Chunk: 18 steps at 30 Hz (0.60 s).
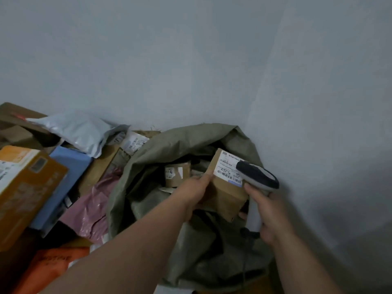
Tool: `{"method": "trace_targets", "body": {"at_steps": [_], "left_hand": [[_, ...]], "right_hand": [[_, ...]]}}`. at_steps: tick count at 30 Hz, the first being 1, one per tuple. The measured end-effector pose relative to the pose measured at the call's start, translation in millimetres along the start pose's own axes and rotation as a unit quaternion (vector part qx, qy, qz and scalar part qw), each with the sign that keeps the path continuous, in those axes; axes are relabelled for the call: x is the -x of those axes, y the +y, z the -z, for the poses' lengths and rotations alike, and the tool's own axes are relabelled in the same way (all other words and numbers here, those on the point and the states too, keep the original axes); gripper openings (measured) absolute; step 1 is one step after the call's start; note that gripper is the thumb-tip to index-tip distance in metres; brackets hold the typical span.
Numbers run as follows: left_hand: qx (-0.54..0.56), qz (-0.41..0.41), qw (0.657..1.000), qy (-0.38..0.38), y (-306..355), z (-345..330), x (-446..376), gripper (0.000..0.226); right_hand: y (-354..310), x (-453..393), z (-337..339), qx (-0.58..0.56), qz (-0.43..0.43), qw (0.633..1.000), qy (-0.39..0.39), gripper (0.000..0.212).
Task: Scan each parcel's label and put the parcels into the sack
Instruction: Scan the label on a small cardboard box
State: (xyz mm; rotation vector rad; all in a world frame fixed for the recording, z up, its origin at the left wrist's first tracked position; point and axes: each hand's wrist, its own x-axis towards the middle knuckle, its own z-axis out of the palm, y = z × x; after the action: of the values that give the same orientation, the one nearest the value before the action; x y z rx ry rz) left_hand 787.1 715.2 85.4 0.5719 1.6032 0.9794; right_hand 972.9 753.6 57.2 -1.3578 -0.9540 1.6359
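My left hand (196,190) grips a small brown cardboard parcel (224,194) over the open mouth of the grey-green sack (169,145). The parcel's white barcode label (228,168) faces up. My right hand (268,211) holds a dark handheld scanner (256,175), whose head hovers just over the label's right edge. Inside the sack lies another small brown box (177,174) with a white sticker.
A heap of parcels lies to the left: an orange-brown carton (27,187), a blue box (63,183), a pink plastic bag (95,206), a white poly mailer (78,132) and an orange packet (48,266). A pale wall stands close behind and to the right.
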Motion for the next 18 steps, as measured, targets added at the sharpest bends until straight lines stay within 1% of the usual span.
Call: {"method": "trace_targets", "body": {"at_steps": [2, 4, 7, 9, 12, 15, 18], "left_hand": [[-0.044, -0.012, 0.998, 0.04, 5, 0, -21, 0.05], [-0.095, -0.021, 0.993, 0.069, 2, 1, -35, 0.054], [-0.158, -0.046, 0.983, 0.08, -7, 5, -46, 0.053], [-0.189, -0.071, 0.975, 0.091, -11, 8, -48, 0.05], [-0.193, -0.087, 0.971, 0.112, -12, 17, -48, 0.043], [-0.174, -0.087, 0.971, 0.137, -13, 30, -43, 0.04], [-0.172, -0.1, 0.966, 0.165, -13, 47, -29, 0.039]], "right_hand": [[-1, -25, -9, 0.008, 0.01, 1.0, -0.011, 0.028], [5, -42, -18, 0.034, 0.013, 0.999, -0.018, 0.025], [21, -58, -28, 0.079, -0.007, 0.996, -0.037, 0.044], [29, -63, -33, 0.084, -0.021, 0.995, -0.049, 0.047], [35, -65, -38, 0.085, -0.03, 0.995, -0.042, 0.047], [32, -61, -41, 0.069, -0.036, 0.997, -0.026, 0.038], [22, -50, -45, 0.079, -0.016, 0.997, 0.002, 0.028]]}}
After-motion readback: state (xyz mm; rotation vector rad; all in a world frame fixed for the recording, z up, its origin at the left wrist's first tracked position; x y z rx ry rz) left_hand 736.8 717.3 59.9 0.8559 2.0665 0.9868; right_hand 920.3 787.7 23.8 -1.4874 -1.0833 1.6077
